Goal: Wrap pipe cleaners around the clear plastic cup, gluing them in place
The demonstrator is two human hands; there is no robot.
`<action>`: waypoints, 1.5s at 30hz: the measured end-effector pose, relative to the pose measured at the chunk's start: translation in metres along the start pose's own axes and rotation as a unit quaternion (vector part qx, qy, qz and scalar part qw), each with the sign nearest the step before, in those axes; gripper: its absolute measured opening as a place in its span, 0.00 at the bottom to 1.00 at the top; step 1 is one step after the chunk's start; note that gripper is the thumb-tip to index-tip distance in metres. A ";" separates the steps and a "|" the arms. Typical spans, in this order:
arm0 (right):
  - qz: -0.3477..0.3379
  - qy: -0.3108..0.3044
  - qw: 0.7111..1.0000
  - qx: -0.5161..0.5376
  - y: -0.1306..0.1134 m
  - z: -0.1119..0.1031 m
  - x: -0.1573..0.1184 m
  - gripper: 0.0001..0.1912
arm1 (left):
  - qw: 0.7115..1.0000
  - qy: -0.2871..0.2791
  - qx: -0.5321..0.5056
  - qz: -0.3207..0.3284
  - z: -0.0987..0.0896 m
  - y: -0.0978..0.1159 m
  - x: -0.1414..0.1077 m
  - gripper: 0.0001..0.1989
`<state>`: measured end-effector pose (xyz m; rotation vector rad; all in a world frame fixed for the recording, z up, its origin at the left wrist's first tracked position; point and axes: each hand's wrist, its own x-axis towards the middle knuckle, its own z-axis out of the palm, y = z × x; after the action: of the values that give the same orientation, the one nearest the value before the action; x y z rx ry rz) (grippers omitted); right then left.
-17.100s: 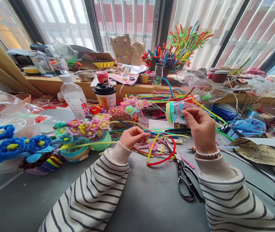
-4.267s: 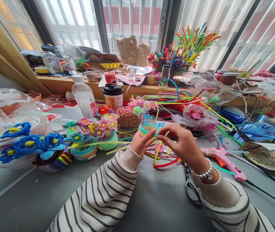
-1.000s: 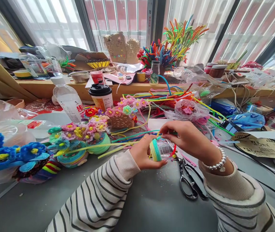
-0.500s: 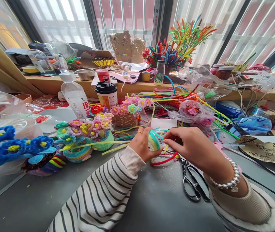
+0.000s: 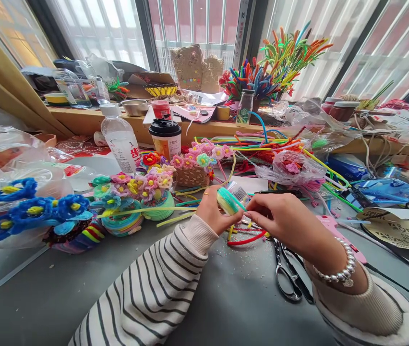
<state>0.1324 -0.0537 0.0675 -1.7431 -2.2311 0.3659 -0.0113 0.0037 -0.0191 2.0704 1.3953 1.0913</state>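
My left hand [image 5: 210, 211] is wrapped round a small clear container [image 5: 239, 193] with a barcode on it. Yellow and turquoise pipe cleaners [image 5: 229, 202] are coiled round its side. Close by on the right, my right hand [image 5: 285, 216] pinches a turquoise strand at the coil's edge between thumb and fingers. Long pale yellow pipe cleaners [image 5: 147, 210] stretch leftward from behind my left hand. Below the hands lies a bent red pipe cleaner [image 5: 249, 240], with black-handled scissors [image 5: 288, 283] just to its right, partly under my right arm.
Pipe-cleaner flower pots [image 5: 121, 223] and blue flowers [image 5: 33, 210] stand at left. Behind are a water bottle [image 5: 120, 144], a lidded paper cup [image 5: 165, 139] and a flower basket [image 5: 192, 176]. A heap of pipe cleaners [image 5: 276, 154] lies at back right, a pink glue gun [image 5: 355, 245] beside my right wrist.
The container has tilted within my left hand, so its barcode end now faces up. My right hand still pinches near the coil. The whole view has shifted slightly.
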 end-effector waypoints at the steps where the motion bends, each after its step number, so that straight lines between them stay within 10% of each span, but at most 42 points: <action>1: 0.002 -0.002 1.000 0.000 0.001 0.000 0.000 0.06 | 1.000 -0.002 -0.007 -0.011 0.000 0.001 0.000 0.30; 32: -0.149 -0.003 0.988 -0.036 0.015 0.011 0.005 0.19 | 0.988 -0.033 -0.119 -0.093 -0.004 0.001 0.004 0.20; 40: -0.172 0.080 0.982 0.009 0.012 0.007 0.005 0.17 | 0.850 -0.144 -0.440 -0.250 -0.009 0.002 0.009 0.31; 45: -0.157 0.113 0.979 0.060 0.012 0.005 0.005 0.14 | 0.821 -0.160 -0.483 -0.261 -0.016 0.007 0.010 0.29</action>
<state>0.1403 -0.0462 0.0584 -1.2748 -2.2170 0.2130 -0.0177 0.0080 -0.0011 0.9803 0.8497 0.8660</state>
